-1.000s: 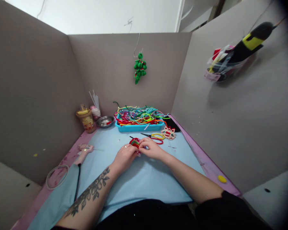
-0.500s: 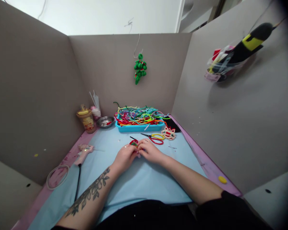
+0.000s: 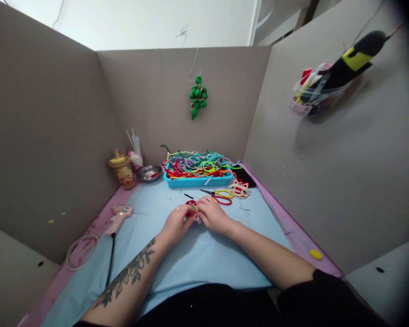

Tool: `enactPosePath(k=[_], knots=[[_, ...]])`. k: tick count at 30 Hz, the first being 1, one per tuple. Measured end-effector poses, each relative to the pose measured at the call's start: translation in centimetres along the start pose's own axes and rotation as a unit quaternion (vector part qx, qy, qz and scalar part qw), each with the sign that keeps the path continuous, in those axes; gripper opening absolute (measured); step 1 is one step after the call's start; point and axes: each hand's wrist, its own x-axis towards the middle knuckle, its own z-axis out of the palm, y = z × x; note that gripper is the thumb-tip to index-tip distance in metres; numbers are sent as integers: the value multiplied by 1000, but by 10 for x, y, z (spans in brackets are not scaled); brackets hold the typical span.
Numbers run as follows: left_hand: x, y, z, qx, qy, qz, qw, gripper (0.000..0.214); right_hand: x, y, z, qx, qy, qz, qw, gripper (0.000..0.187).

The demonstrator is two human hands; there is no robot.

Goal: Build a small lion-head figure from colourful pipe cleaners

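red piece drawn closer; sits between left hand and right hand, both pinching it.

Site: craft workshop booth, by its contents. Grey panels stand on three sides of a table under blue cloth. Landmark: blue tray, heaped with coloured fuzzy stems. In front of tray, toward its right: scissors. Left of tray: metal bowl; farther left and nearer the viewer: corded pink tool. Above tray: green ornament, hung on wire. Wider premises: cannot tell.
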Motion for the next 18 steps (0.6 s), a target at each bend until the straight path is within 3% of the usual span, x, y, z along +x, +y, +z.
enactPosePath(k=[3,5,8,10,11,12,14,18], knots=[[4,-3,-5,-61,67,-21,996,28,2,6,1,120,39,56,991,9],[7,-7,-7,-136,138,-80,978,39,4,12,1,278,57,136,949,13],[11,-12,-5,-317,134,-224,912,46,7,20,2,525,30,232,818,18],[12,-15,-2,-456,39,-306,835,48,8,23,4,624,11,261,737,21],[13,-15,-1,-510,2,-330,794,45,9,23,6,651,5,270,710,23],[13,-16,0,-552,-22,-342,760,41,9,24,7,666,3,278,692,23],[14,-17,0,-601,-18,-346,720,30,9,25,11,676,-3,286,680,21],[15,-23,-5,-628,39,-351,694,22,6,26,16,690,-11,300,659,18]])
